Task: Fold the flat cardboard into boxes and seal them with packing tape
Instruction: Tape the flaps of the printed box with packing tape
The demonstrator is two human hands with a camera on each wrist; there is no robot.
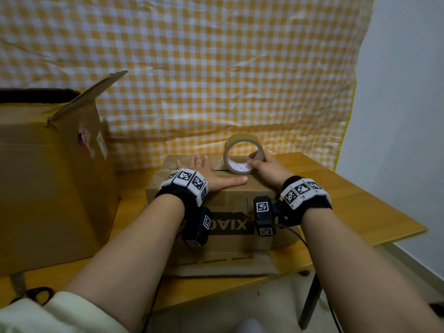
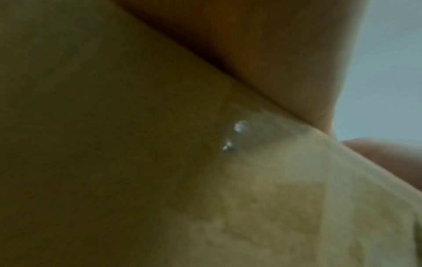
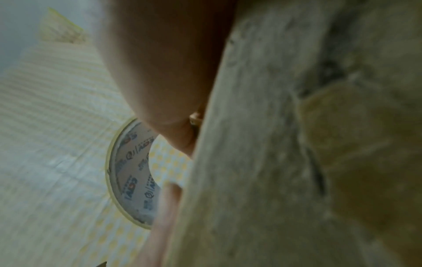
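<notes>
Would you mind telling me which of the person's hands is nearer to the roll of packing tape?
Right. The right hand grips the tape roll standing on the small box; the left hand lies flat on the box top, left of the roll.

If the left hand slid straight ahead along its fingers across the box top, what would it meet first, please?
Probably nothing on the box: the left hand points toward the far edge, left of the tape roll; beyond hangs the checked cloth, though depth is unclear.
</notes>
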